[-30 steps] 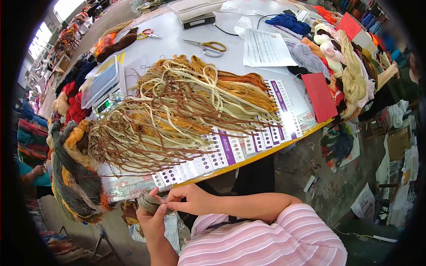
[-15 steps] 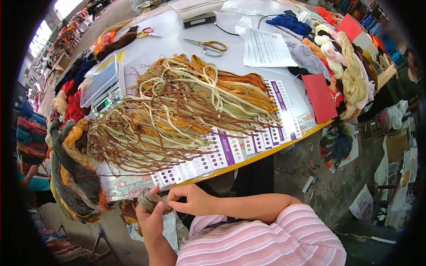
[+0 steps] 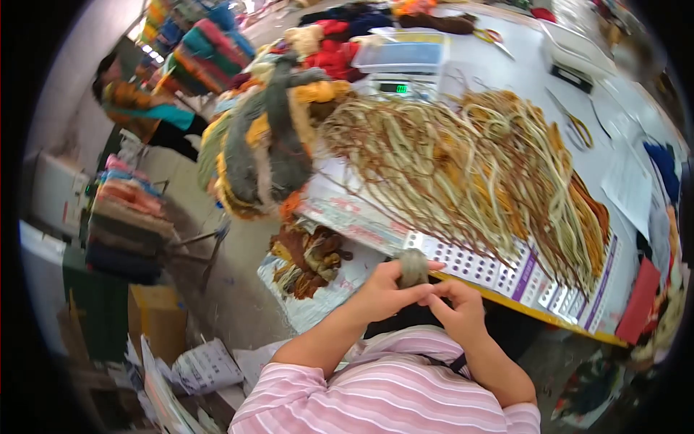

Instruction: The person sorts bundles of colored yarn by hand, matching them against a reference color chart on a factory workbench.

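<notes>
A small wound bundle of grey-green yarn (image 3: 413, 266) sits in my left hand (image 3: 384, 293), with the fingers wrapped round it. My right hand (image 3: 457, 309) is pinched closed, its fingertips meeting my left thumb just below the bundle. Whatever lies between those fingertips is too small to make out. Both hands are in front of my body, by the table's yellow front edge (image 3: 463, 283). Beyond them, long cream, brown and gold yarn strands (image 3: 463, 173) are spread over the table. Printed cards with rows of round holes (image 3: 473, 260) stick out from under the strands.
Grey and yellow skeins (image 3: 278, 137) hang over the table's left corner. A digital scale (image 3: 394, 88) with a plastic box stands behind the strands, and scissors (image 3: 571, 119) lie at right. Brown yarn (image 3: 307, 260) rests on a sheet on the floor. Another person (image 3: 141, 108) is at far left.
My view has swung left, so the table and yarn appear farther right and more floor shows at left. My hands stay together at the yarn bundle.
</notes>
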`<act>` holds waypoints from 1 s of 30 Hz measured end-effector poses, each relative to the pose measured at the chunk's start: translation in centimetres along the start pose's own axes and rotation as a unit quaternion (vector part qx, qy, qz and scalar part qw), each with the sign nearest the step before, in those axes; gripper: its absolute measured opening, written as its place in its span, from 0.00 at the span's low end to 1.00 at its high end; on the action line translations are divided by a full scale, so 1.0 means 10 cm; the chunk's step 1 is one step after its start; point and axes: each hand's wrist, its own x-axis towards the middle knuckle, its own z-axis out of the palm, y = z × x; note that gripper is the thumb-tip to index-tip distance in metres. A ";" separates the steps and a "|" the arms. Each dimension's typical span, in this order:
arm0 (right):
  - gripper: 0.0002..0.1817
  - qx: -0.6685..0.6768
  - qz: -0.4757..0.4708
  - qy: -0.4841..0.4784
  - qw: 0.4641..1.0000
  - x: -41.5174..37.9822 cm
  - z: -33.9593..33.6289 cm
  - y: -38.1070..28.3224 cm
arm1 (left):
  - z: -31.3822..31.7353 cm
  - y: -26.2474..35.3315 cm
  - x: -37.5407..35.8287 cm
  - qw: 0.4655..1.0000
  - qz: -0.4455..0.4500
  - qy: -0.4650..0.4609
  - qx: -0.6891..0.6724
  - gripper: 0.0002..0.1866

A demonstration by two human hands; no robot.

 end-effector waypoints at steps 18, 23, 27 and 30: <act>0.05 0.064 0.039 0.029 0.997 -0.01 0.02 -0.01 | -0.04 -0.10 0.05 0.974 -0.074 0.020 -0.215 0.22; 0.04 0.131 0.060 0.021 0.989 -0.02 0.02 -0.07 | -0.03 -0.09 0.07 0.965 -0.072 0.000 -0.252 0.22; 0.04 0.144 0.057 0.014 0.988 -0.01 0.02 -0.06 | -0.03 -0.08 0.07 0.966 -0.073 -0.004 -0.249 0.23; 0.04 0.145 0.057 0.007 0.988 -0.01 0.01 -0.06 | -0.03 -0.07 0.07 0.965 -0.077 -0.008 -0.250 0.23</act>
